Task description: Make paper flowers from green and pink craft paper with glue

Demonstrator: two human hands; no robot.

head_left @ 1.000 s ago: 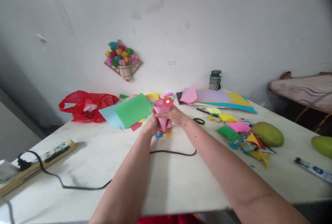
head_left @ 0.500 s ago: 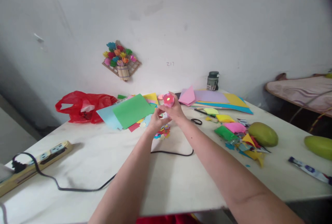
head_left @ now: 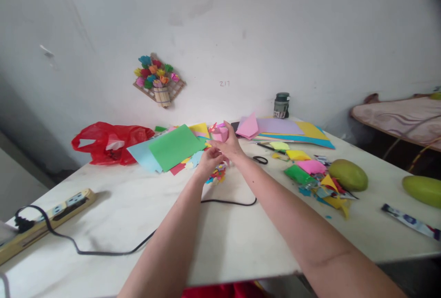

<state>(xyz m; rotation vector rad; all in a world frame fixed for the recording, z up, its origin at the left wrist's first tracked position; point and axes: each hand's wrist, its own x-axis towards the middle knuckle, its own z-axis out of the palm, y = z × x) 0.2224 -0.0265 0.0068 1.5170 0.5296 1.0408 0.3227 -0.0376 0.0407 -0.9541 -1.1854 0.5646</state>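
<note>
Near the middle of the table I hold a pink paper cone (head_left: 220,135) above the surface. My right hand (head_left: 233,145) grips it from the right, its fingers partly hidden. A red paper flower (head_left: 212,128) shows at the left of the cone's wide end. My left hand (head_left: 208,162) is closed lower down, its fingers curled at the cone's narrow part, which they mostly cover. Just beneath the hands lies a small heap of colourful paper flowers (head_left: 216,175). Black-handled scissors (head_left: 260,160) rest to the right of my right hand.
Green paper (head_left: 177,147) and a red plastic bag (head_left: 106,141) lie on the left. Coloured sheets (head_left: 280,127) are stacked at the back right, before paper scraps (head_left: 312,167), green mangoes (head_left: 347,174) and a tube (head_left: 409,221). A black cord (head_left: 103,253) runs from a power strip (head_left: 58,213).
Both hands have turned the cone: its red flower, first at the right and then facing me, now points to the left. My left hand has shifted lower beside the cone.
</note>
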